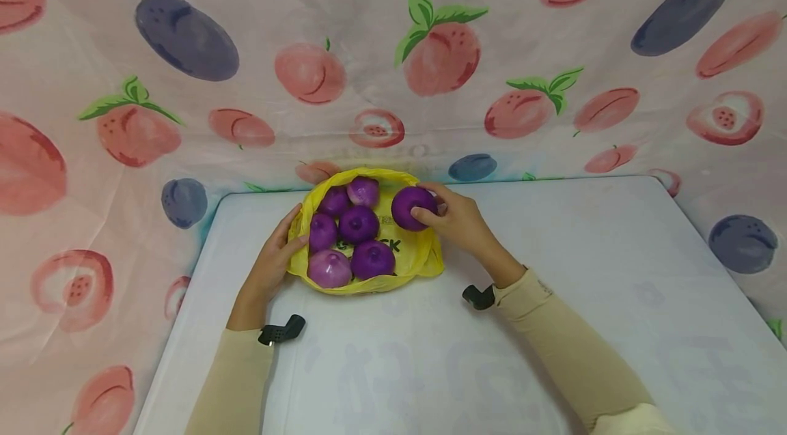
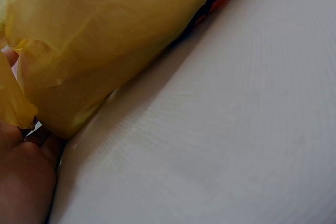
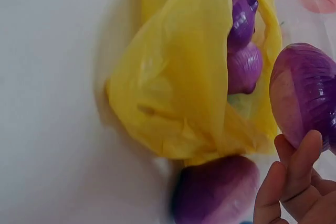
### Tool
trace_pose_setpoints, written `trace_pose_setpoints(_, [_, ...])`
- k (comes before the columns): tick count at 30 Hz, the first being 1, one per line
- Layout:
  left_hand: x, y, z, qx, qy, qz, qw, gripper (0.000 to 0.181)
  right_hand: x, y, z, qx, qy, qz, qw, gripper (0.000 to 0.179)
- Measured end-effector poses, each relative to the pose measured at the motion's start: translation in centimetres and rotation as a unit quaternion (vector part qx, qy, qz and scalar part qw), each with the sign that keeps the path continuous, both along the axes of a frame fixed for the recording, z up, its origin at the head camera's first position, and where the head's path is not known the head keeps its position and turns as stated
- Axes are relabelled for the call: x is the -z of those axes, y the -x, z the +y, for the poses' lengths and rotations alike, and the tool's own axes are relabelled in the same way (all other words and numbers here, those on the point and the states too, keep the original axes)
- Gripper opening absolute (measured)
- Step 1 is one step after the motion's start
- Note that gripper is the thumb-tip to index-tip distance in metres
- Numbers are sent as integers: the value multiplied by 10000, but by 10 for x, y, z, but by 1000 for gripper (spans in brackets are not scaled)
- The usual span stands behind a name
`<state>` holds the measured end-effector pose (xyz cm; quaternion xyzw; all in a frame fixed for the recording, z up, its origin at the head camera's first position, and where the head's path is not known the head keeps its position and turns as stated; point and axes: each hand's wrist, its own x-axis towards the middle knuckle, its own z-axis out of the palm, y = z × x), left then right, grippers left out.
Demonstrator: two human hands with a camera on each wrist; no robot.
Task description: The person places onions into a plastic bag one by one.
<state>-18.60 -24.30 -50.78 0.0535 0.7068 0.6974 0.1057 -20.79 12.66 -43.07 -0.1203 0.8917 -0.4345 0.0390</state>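
A yellow plastic bag [image 1: 402, 281] lies wide open on the table with several purple onions [image 1: 359, 224] in it. Some onions are dark and glossy, others paler. My left hand [image 1: 268, 264] grips the bag's left rim, thumb on the inner side and fingers outside; the left wrist view shows only part of that hand [image 2: 26, 166] against the bag. Above the bag's right side, my right hand [image 1: 458, 220] holds a dark purple onion [image 1: 410, 208] between thumb and fingers. Beside the bag in the right wrist view is another onion [image 3: 218, 190], which I cannot make out clearly in the head view.
A white-covered table [image 1: 584, 250] spreads around the bag. Behind it hangs a pink cloth [image 1: 350, 18] printed with fruit. A dark wrist camera [image 1: 283, 330] sits on the left wrist and another camera [image 1: 478, 297] on the right.
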Motion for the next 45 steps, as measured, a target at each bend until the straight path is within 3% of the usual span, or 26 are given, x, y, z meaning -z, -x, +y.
trace_pose_setpoints(8, [0, 0, 0, -35, 47, -15, 10000, 66, 3, 0, -16, -144, -468, 237, 9985, 61])
trace_pose_setpoints(18, [0, 0, 0, -23, -14, -26, 10000, 66, 11, 3, -31, -203, -689, 153, 9973, 60])
trace_pose_setpoints(28, [0, 0, -1, -25, -13, -45, 10000, 66, 19, 2, -37, -328, -1048, 789, 9908, 50])
trace_pose_setpoints(34, [-1, 0, -1, -15, 1, -45, 10000, 66, 23, 2, -34, -597, -1067, 1005, 9874, 45])
trace_pose_setpoints(45, [-1, 0, 0, -66, 38, -97, 9999, 66, 27, 3, -32, -643, -1415, 842, 9842, 57])
